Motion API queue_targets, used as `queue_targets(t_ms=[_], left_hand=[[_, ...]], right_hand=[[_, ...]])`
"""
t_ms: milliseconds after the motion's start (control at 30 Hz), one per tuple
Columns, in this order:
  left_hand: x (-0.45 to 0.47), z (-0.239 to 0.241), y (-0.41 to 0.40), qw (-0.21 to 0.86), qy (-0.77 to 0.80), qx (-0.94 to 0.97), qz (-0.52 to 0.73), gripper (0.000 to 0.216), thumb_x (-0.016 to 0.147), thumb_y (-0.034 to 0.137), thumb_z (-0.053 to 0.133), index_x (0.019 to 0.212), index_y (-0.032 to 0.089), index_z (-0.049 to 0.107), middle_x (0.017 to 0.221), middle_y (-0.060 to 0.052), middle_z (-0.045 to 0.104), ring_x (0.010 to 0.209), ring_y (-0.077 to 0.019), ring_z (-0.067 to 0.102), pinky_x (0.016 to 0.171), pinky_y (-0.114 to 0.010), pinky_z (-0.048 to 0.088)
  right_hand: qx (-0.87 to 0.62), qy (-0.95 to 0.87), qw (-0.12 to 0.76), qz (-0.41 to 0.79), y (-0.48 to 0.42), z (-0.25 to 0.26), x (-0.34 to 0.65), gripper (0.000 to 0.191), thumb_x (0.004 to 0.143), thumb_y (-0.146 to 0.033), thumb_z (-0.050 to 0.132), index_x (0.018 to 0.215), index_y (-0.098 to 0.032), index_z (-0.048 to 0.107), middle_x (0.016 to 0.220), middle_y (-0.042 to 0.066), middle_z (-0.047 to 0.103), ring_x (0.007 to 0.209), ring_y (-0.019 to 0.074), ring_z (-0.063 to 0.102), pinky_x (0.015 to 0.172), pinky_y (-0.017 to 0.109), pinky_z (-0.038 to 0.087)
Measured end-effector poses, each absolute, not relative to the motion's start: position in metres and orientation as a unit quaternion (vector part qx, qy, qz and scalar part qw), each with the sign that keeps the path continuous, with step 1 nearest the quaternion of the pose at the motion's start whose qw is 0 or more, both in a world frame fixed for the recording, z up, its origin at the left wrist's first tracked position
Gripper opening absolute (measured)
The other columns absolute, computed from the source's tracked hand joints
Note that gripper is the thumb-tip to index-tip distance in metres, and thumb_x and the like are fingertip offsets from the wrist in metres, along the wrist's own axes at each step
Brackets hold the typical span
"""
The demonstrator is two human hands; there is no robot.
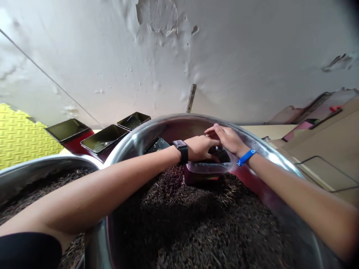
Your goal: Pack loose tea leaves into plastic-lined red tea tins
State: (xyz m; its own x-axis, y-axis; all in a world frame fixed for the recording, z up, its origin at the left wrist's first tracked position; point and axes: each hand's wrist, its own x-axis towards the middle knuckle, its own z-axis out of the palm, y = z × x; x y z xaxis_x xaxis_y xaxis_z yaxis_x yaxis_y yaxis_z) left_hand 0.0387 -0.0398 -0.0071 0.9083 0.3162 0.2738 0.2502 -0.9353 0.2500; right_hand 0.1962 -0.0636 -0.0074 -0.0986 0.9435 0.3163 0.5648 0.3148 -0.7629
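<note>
A red tin stands in a large metal basin on dark, dry, loose leaves that look like tea. A clear plastic bag lines the tin and folds over its rim. My left hand, below a black watch, is at the tin's mouth with thumb and fingers apart. Just behind and to the right, my right hand, with a blue wristband, stretches its fingers over the opening. Some fingertips are hidden, and the tin's inside is mostly covered by my hands.
Three open tins, a left one, a middle one and a farther one, stand beyond the basin. A second metal basin of leaves adjoins at left. Another dark container sits inside the basin. Cardboard stands at right.
</note>
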Motion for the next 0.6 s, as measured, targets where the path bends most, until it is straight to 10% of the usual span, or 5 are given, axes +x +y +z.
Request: queue_targets(t_ms=[333,600], left_hand=[[0.036,0.008,-0.044,0.242,0.174,0.938,0.177,0.047,0.084,0.052,0.034,0.078,0.014,0.062,0.067,-0.004,0.062,0.063,-0.0108,0.054,0.063,-0.024,0.038],[0.034,0.02,-0.045,0.198,0.117,0.966,0.118,0.046,0.078,0.056,0.041,0.093,0.016,0.06,0.088,-0.006,0.062,0.077,-0.0146,0.054,0.07,-0.026,0.039]], right_hand=[[-0.545,-0.676,0.463,0.18,-0.062,-0.002,0.201,0.048,0.083,-0.053,0.032,0.083,-0.015,0.06,0.075,0.007,0.063,0.068,0.0146,0.059,0.067,0.029,0.047],[-0.568,-0.7,0.414,0.126,-0.065,-0.003,0.195,0.049,0.085,-0.052,0.028,0.08,-0.017,0.063,0.077,0.006,0.065,0.072,0.0157,0.059,0.069,0.028,0.044]])
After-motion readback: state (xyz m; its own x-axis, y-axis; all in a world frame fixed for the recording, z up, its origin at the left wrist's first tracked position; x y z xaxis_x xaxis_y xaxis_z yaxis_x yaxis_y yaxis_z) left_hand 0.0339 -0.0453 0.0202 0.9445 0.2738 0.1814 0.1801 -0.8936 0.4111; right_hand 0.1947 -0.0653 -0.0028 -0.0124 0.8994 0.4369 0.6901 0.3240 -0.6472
